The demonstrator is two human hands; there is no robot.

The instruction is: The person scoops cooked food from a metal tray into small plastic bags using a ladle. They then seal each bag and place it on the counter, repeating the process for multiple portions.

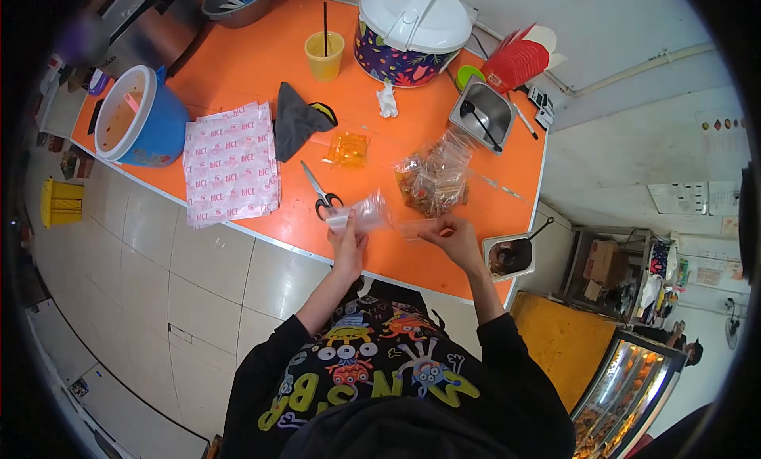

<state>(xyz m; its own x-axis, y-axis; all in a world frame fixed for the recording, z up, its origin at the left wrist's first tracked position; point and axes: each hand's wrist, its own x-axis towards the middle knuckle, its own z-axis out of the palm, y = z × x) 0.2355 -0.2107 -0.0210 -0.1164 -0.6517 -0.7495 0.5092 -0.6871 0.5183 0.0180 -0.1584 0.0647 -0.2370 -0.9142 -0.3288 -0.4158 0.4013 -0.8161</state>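
Near the front edge of the orange table [410, 269], my left hand [349, 248] grips a stack of clear plastic bags [371, 214]. My right hand [455, 239] pinches one clear zip bag [414, 228] to the right of the stack. Beyond my right hand lies a pile of filled zip bags [437, 182] with brownish contents. Scissors [321, 191] with black handles lie just past my left hand. An orange packet [346, 148] rests farther back. At the right edge a metal container [499, 257] holds dark food and a black ladle.
Printed paper sheets [229, 167], a grey cloth [294, 123] and a blue bucket [148, 126] of liquid stand left. Behind are a yellow cup [324, 54], a lidded patterned pot [410, 43], a steel pan [484, 111] and red cartons [517, 60]. A person [678, 340] is far right.
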